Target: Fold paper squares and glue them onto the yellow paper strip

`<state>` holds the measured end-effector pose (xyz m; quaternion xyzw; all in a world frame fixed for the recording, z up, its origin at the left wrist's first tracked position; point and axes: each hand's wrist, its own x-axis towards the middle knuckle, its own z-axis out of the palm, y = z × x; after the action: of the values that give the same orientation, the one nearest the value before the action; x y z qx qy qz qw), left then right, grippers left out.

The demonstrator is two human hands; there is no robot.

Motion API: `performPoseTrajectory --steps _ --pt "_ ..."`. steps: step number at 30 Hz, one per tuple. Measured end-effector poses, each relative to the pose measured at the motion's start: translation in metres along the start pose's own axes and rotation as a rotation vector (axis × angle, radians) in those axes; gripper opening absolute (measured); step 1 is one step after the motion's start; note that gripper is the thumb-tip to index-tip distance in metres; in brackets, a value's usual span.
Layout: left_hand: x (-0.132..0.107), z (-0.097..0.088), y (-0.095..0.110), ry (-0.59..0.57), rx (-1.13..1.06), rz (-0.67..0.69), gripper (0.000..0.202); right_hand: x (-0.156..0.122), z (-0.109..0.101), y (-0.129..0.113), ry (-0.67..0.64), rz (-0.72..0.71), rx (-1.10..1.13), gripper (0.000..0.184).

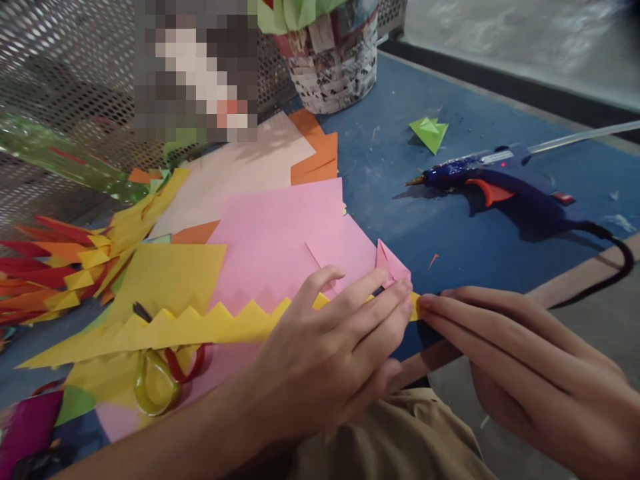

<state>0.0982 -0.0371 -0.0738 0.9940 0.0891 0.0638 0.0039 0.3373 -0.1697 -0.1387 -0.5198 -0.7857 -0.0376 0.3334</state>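
Observation:
A long yellow paper strip with a zigzag upper edge (195, 325) runs from the left toward my hands. My left hand (335, 340) lies across its right part, fingers stretched and somewhat apart, fingertips resting near the strip's end. My right hand (530, 360) has its fingers together, the tips closed at the strip's right end; its thumb is hidden. Beside my left fingertips stands a small folded pink paper piece (393, 263). Pink paper sheets (280, 233) lie under and behind the strip. Yellow-handled scissors (157, 387) lie partly beneath it.
A blue glue gun (480, 177) with a cord lies to the right on the blue table (370, 153). Behind it sits a green folded paper piece (430, 133). A newspaper-covered pot (335, 70) stands at the back; red and yellow paper spikes (65, 260) lie left.

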Motion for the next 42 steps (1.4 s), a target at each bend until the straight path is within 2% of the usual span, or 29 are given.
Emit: performPoseTrajectory --steps 5,10,13,17,22,27,37,42 --pt "-0.006 0.0 0.002 0.062 0.045 0.002 0.05 0.003 0.001 -0.001 0.004 -0.043 -0.05 0.05" --pt "-0.009 -0.001 0.005 0.123 0.09 -0.015 0.049 0.006 0.001 0.001 -0.011 -0.088 -0.084 0.049" --pt "-0.008 -0.001 0.005 0.143 0.069 -0.026 0.047 0.007 0.0 0.0 -0.019 -0.065 -0.079 0.051" --pt "-0.007 0.0 0.004 0.089 0.02 -0.035 0.044 0.009 0.0 -0.004 -0.016 -0.017 -0.096 0.051" --pt "-0.007 0.002 0.006 0.084 0.019 -0.044 0.042 0.011 0.003 -0.005 0.011 0.14 0.02 0.039" --pt "-0.008 0.003 0.007 0.084 0.01 -0.05 0.043 0.017 0.002 -0.003 -0.04 -0.071 -0.043 0.039" --pt "-0.004 0.003 0.005 0.086 -0.007 -0.056 0.041 0.011 0.003 -0.003 -0.032 -0.007 -0.01 0.053" --pt "-0.007 0.004 0.005 0.105 -0.025 -0.069 0.043 0.012 0.001 -0.004 -0.03 -0.068 -0.054 0.051"
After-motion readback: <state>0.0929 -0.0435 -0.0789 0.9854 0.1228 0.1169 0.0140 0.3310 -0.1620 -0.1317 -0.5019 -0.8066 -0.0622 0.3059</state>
